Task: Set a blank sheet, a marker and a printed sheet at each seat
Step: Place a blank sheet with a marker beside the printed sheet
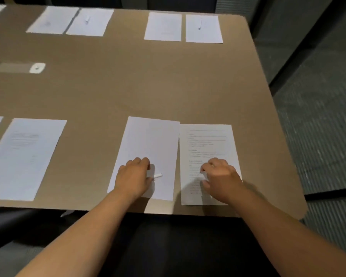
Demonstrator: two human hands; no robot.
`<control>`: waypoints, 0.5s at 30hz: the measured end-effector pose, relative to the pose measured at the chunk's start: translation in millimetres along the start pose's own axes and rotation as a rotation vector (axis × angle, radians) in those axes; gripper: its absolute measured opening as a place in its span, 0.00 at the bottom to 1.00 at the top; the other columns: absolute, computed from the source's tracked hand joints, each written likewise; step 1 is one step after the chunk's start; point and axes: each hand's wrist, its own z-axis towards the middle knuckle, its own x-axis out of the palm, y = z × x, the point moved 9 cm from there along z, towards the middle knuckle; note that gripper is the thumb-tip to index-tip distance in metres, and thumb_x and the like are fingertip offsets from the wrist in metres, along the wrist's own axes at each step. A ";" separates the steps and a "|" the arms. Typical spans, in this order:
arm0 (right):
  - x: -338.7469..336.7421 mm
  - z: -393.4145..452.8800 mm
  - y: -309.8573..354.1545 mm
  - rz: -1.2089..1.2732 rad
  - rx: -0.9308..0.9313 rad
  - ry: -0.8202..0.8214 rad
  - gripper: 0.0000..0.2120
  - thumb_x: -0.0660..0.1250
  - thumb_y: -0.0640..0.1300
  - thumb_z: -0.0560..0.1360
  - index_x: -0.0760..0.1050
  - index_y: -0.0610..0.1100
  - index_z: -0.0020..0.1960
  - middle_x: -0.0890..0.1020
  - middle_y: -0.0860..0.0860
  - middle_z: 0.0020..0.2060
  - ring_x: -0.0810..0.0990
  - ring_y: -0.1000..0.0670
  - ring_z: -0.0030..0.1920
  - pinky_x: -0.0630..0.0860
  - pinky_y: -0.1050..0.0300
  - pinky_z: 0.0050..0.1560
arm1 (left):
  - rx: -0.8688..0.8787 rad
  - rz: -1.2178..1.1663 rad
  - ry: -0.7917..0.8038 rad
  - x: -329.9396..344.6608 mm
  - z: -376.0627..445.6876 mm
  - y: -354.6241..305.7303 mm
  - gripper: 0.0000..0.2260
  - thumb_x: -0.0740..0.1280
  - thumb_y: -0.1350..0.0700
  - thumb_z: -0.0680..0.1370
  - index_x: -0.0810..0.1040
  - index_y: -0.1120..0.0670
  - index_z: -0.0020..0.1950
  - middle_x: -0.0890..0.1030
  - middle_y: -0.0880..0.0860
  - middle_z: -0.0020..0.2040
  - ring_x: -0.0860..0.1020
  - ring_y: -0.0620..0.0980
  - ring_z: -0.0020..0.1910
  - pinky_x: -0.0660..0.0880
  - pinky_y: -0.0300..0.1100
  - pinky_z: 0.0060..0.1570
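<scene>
At the near right seat a blank sheet (pixel 150 144) lies beside a printed sheet (pixel 208 144) on the brown table (pixel 128 86). My left hand (pixel 133 178) lies over the blank sheet and holds a white marker (pixel 157 175), whose tip sticks out to the right. My right hand (pixel 220 178) rests on the printed sheet with curled fingers; whether it pinches the paper I cannot make out.
Another printed sheet (pixel 26 156) lies at the near left seat. Across the table are two pairs of sheets, each with a marker: one pair (pixel 183 28) and another (pixel 70 21). A white socket plate (pixel 37 67) sits mid-table. The table edge runs just below my hands.
</scene>
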 end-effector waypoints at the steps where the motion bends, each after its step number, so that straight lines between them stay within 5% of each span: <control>1: 0.6 1.7 0.2 0.008 -0.007 -0.010 0.18 0.65 0.53 0.76 0.72 0.51 0.65 0.73 0.50 0.65 0.71 0.48 0.62 0.70 0.52 0.62 | -0.003 -0.001 0.009 3.0 1.2 -0.5 0.12 0.67 0.50 0.76 0.72 0.51 0.57 0.77 0.51 0.53 0.75 0.54 0.51 0.70 0.47 0.48; 6: 9.5 18.3 -1.4 0.066 0.010 0.051 0.23 0.68 0.53 0.75 0.70 0.53 0.68 0.67 0.50 0.72 0.66 0.47 0.70 0.65 0.48 0.70 | 0.017 0.044 0.060 20.1 14.5 -1.4 0.06 0.62 0.53 0.78 0.71 0.52 0.53 0.77 0.51 0.49 0.75 0.53 0.45 0.70 0.45 0.44; 11: 35.7 28.1 -8.5 0.071 -0.004 0.156 0.32 0.67 0.57 0.74 0.57 0.57 0.73 0.49 0.51 0.78 0.45 0.43 0.78 0.47 0.40 0.77 | 0.070 0.003 0.067 25.4 20.4 -1.7 0.04 0.60 0.57 0.77 0.70 0.52 0.51 0.78 0.52 0.46 0.75 0.54 0.39 0.70 0.45 0.41; 15: 48.5 29.8 -13.0 0.085 0.031 0.210 0.42 0.67 0.64 0.72 0.47 0.57 0.77 0.42 0.53 0.79 0.40 0.43 0.78 0.41 0.40 0.75 | -0.044 -0.244 -0.019 17.2 26.3 11.2 0.13 0.60 0.56 0.80 0.66 0.49 0.63 0.74 0.54 0.46 0.76 0.56 0.38 0.74 0.45 0.39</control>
